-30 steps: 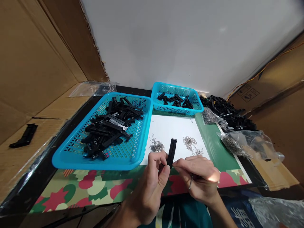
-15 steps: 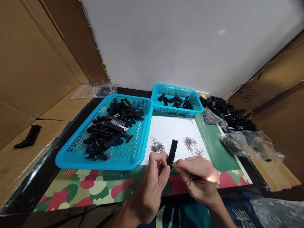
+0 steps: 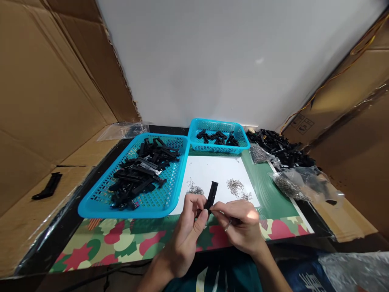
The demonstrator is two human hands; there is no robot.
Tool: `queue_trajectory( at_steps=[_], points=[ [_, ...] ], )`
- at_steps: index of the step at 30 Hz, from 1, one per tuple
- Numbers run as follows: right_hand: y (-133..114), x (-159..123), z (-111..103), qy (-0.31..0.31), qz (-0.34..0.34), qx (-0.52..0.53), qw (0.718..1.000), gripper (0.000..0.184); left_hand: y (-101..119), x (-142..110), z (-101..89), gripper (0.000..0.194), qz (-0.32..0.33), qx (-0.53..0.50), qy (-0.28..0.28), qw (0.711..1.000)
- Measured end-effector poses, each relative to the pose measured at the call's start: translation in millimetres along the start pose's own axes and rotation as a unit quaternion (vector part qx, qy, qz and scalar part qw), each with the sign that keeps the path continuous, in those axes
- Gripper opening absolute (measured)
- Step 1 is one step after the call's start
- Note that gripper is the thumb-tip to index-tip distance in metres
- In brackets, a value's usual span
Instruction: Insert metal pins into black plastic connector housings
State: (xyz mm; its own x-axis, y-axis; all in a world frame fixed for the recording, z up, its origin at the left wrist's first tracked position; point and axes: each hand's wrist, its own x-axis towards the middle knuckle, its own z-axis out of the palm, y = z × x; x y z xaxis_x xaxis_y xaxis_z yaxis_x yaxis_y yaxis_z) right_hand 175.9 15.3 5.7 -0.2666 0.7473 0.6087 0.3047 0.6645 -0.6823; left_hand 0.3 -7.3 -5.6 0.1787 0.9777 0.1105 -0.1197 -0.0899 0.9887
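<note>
My left hand (image 3: 190,233) is closed around the lower end of a black magazine-shaped plastic part (image 3: 212,192), which points up and slightly right. My right hand (image 3: 240,223) is closed, its thumb and forefinger pinched against the same end of the part. A thin metal tool (image 3: 227,226) pokes out from under its curled fingers; its kind is hidden. What the right fingertips touch is too small to make out. Beyond the hands, a white sheet (image 3: 209,168) bears a pile of small wire springs (image 3: 196,189) at left and another spring pile (image 3: 236,187) at right.
A large blue basket (image 3: 182,170) of black parts stands left, a smaller blue basket (image 3: 219,149) behind. Loose black parts (image 3: 282,148) and bags of small metal pieces (image 3: 287,184) lie right. One black part (image 3: 48,186) rests on cardboard far left. A wall rises behind.
The view has shifted, so the table, hands and part sit differently in the picture. Both hands keep nearly the same grip at the part's lower end.
</note>
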Motion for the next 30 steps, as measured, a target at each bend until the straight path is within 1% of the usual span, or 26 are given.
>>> queue_trajectory(
  at_steps=[3,6,10,14,17,22,26,28,30],
  points=[
    [2.6,0.7,-0.7,-0.022,-0.022,-0.035,0.999,0.023,-1.9,2.9,-2.0,0.022,0.001,0.014,-0.004,1.000],
    [6.8,-0.5,-1.1,-0.026,-0.050,-0.090,0.994,0.026,-3.0,6.3,-3.6,0.018,0.006,0.033,-0.017,0.999],
    [10.0,-2.7,-2.7,-0.032,-0.078,-0.190,0.978,0.029,-1.3,10.2,-1.9,0.019,-0.001,0.083,-0.013,0.996],
    [9.1,-2.6,-5.7,-0.062,-0.078,-0.260,0.960,0.028,1.9,13.0,-0.1,0.021,-0.008,0.132,-0.022,0.991],
    [11.0,-2.3,-5.5,-0.079,-0.066,-0.255,0.961,0.027,3.1,14.3,-0.8,0.020,-0.011,0.140,-0.021,0.990],
    [20.2,-4.5,1.2,-0.071,-0.050,-0.212,0.973,0.026,1.2,15.7,-3.9,0.022,-0.028,0.149,-0.025,0.988],
    [25.8,-8.3,7.1,-0.088,-0.041,-0.214,0.972,0.025,2.5,16.6,-6.2,0.022,-0.036,0.154,-0.012,0.987],
    [28.1,-10.2,9.5,-0.096,-0.029,-0.225,0.969,0.026,4.5,16.8,-6.3,0.022,-0.039,0.165,-0.018,0.985],
    [30.4,-12.0,11.5,-0.101,-0.023,-0.234,0.967,0.025,6.0,16.9,-4.9,0.022,-0.038,0.170,-0.037,0.984]
  ],
)
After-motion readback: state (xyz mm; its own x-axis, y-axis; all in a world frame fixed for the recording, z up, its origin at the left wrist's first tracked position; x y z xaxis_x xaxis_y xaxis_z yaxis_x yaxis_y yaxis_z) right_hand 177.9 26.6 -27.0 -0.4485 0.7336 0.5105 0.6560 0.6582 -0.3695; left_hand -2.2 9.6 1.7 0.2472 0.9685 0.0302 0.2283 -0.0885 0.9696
